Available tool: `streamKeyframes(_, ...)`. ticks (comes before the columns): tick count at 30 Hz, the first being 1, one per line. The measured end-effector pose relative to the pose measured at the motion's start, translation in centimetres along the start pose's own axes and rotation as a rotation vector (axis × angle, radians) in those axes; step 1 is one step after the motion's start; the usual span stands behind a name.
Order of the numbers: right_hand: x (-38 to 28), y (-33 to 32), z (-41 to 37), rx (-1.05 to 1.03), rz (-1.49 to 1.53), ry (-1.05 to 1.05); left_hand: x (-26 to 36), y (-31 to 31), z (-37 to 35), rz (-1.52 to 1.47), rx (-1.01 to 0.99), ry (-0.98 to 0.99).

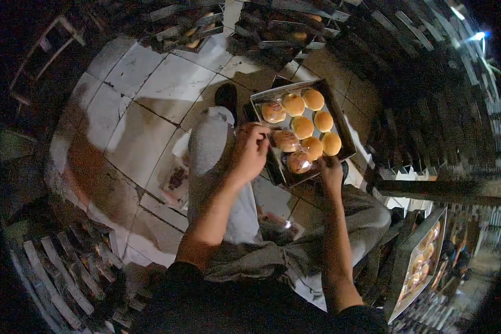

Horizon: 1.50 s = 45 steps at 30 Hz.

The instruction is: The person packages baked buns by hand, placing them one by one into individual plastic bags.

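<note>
A dark tray in front of my knees holds several round golden buns. Three of them, along its left and near side, are in clear printed wrappers, one being the wrapped bun. My left hand is at the tray's left edge, its fingers curled together beside that wrapped bun; what they pinch is too small to make out. At the near right part of the tray is my right hand, close below a bare bun. Its fingers are dark and partly hidden.
Another tray of wrapped buns stands at the lower right. Stacked dark racks line the right side, with more trays at the top. Printed plastic packs lie on the tiled floor left of my leg.
</note>
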State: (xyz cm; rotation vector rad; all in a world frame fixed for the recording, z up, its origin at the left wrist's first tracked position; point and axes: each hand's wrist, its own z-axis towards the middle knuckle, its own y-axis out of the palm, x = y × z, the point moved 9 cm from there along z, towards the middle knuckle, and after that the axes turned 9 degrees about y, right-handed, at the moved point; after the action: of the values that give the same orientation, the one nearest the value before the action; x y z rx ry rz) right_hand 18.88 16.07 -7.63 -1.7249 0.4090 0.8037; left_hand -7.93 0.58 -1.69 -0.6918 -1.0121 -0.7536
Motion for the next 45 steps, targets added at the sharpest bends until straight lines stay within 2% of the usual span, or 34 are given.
streamKeyframes(2,-0.1,1.5,-5.6,-0.047,0.002,-0.112,-1.6,0.9,-0.8,-0.019,-0.033,-0.094)
streamKeyframes(4,-1.0,4.7,-13.7,-0.195,-0.128,-0.006,0.1,1.5,-0.4,0.001,-0.133,0.057)
streamKeyframes(6,-3.8,7.9,-20.1,-0.289,0.004,-0.206,-0.7,2.0,-0.6,-0.016,-0.160,-0.030)
streamKeyframes(7,-3.4,7.9,-21.0,-0.282,0.011,-0.181,-0.7,2.1,-0.4,0.005,-0.173,-0.069)
streamKeyframes(9,-3.4,9.2,-23.6,-0.312,-0.361,-0.274,-1.5,2.5,-0.7,-0.018,-0.219,-0.150)
streamKeyframes(13,-5.3,7.5,-23.2,-0.234,-0.429,-0.216,-1.3,3.0,-1.5,0.027,-0.275,-0.089)
streamKeyframes(16,-6.4,5.0,-23.4,-0.151,-0.196,-0.190,0.8,2.8,-2.2,0.109,-0.360,-0.111)
streamKeyframes(18,-3.1,6.2,-23.7,-0.331,-0.084,0.042,1.7,3.1,-3.7,0.220,-0.429,-0.164)
streamKeyframes(20,-2.5,5.9,-23.8,-0.374,-0.017,-0.024,1.5,4.6,-6.4,0.007,-0.466,-0.174)
streamKeyframes(22,-2.7,5.9,-23.9,-0.476,0.086,-0.154,2.4,6.6,-10.3,0.025,-0.719,-0.378)
streamKeyframes(23,-3.5,4.7,-23.2,-0.463,0.103,-0.167,3.8,7.4,-11.8,0.054,-0.760,-0.162)
streamKeyframes(24,-4.7,1.5,-21.8,-0.322,0.072,-0.130,6.7,7.8,-12.5,0.013,-0.734,-0.103)
streamKeyframes(25,-5.7,-1.4,-21.2,-0.182,0.044,-0.082,6.0,8.2,-14.5,0.016,-0.805,-0.243)
streamKeyframes(26,-6.4,-2.7,-21.0,-0.173,0.066,-0.082,5.0,8.5,-16.0,0.019,-0.874,-0.381)
streamKeyframes(27,-6.8,-3.7,-20.8,-0.212,0.110,-0.082,6.0,8.8,-15.8,0.036,-0.886,-0.369)
streamKeyframes(29,-8.7,-6.1,-20.6,-0.252,0.173,-0.097,7.4,8.4,-13.5,0.440,-0.892,-0.323)
streamKeyframes(30,-9.1,-6.8,-20.7,-0.225,0.187,-0.099,8.1,8.6,-12.4,0.453,-0.906,-0.297)
streamKeyframes(32,-9.9,-6.5,-21.2,-0.297,0.178,-0.123,11.4,9.5,-10.0,0.531,-0.899,0.120)
streamKeyframes(33,-9.6,-5.4,-21.3,-0.305,0.169,-0.229,11.3,9.8,-10.0,0.521,-0.879,0.221)
streamKeyframes(34,-9.4,-5.0,-21.2,-0.297,0.166,-0.233,11.5,9.9,-9.6,0.520,-0.877,0.231)
streamKeyframes(36,-8.9,-3.2,-21.2,-0.412,0.204,-0.166,13.9,10.7,-8.8,0.425,-0.873,0.421)
streamKeyframes(38,-9.0,-2.9,-20.5,-0.383,0.148,-0.243,16.0,11.2,-8.6,0.441,-0.891,0.495)
streamKeyframes(39,-9.7,-3.4,-19.8,-0.351,0.024,-0.296,17.5,11.5,-8.5,0.457,-0.912,0.562)
streamKeyframes(40,-10.1,-3.7,-19.3,-0.318,-0.101,-0.343,18.7,11.6,-8.0,0.448,-0.916,0.573)
streamKeyframes(42,-8.4,-1.1,-18.2,-0.441,-0.010,-0.288,20.4,10.7,-6.5,0.352,-0.799,0.507)
streamKeyframes(43,-10.6,-2.8,-17.2,-0.280,0.139,-0.302,19.5,10.0,-4.6,0.194,-0.651,0.454)
streamKeyframes(44,-12.6,-4.6,-16.4,-0.118,0.287,-0.318,18.4,10.6,-4.3,0.184,-0.644,0.462)
streamKeyframes(45,-14.7,-4.6,-16.2,-0.101,0.298,-0.359,14.7,10.4,-3.4,-0.061,-0.488,0.070)
